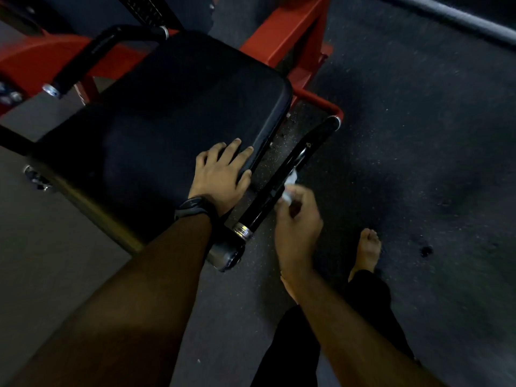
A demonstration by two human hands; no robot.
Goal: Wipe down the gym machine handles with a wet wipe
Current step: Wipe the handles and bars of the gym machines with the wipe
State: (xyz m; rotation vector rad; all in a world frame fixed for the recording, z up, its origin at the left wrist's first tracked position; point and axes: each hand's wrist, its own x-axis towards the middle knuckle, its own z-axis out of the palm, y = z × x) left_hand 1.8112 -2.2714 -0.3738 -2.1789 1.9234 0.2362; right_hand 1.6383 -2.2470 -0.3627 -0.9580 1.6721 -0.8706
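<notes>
Dark speckled floor point(418, 135) fills the right side of the frame; a red frame point(279, 29) stands at the top, and a black seat point(167, 107) sits at the middle left. Our left hand point(220, 177) lies flat on the seat's edge with fingers spread, holding nothing; our right hand point(296, 222), in the lower middle, pinches the wet wipe point(290, 181) in curled fingers and holds it against the near handle point(262, 205), a shiny black bar slanting up to the right. A second handle point(92, 51) curves at the upper left, well apart from the wipe.

We think the small bunched wipe could slip from the pinch; it may also clean only one side of the bar, since the hand does not wrap around it. Our bare foot point(368, 252) is near, so a dropped wipe could land by it.

Most of the wipe hides behind our fingers; the room is dim and blurry; we cannot tell which parts are clean.
</notes>
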